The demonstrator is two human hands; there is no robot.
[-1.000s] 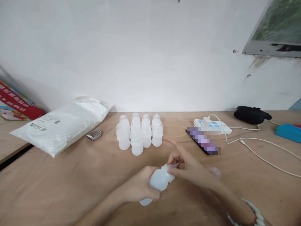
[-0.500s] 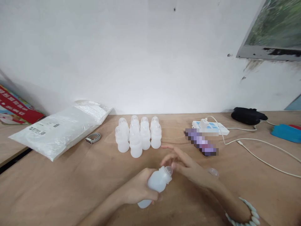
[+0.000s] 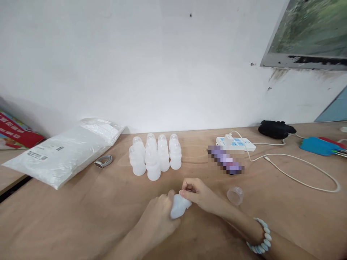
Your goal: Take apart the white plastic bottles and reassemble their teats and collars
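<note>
My left hand (image 3: 159,218) is wrapped round a small white plastic bottle (image 3: 179,207), low in the middle of the wooden table (image 3: 81,213). My right hand (image 3: 197,193) is curled over the bottle's top, fingers pinched at its neck; what they pinch is hidden. A clear plastic cap (image 3: 234,195) lies on the table just right of my right hand. Behind my hands stands a cluster of several white bottles (image 3: 154,157) with clear caps.
A white plastic bag (image 3: 62,151) lies at the left, with a grey coiled band (image 3: 103,161) beside it. A phone (image 3: 226,163), a power strip (image 3: 235,143) with white cable (image 3: 298,177), a black object (image 3: 275,129) and a blue object (image 3: 320,145) are at the right.
My right hand has closed down over the bottle's top from spread fingers. The bottle has been pulled lower and nearer. The view has turned a little to the right.
</note>
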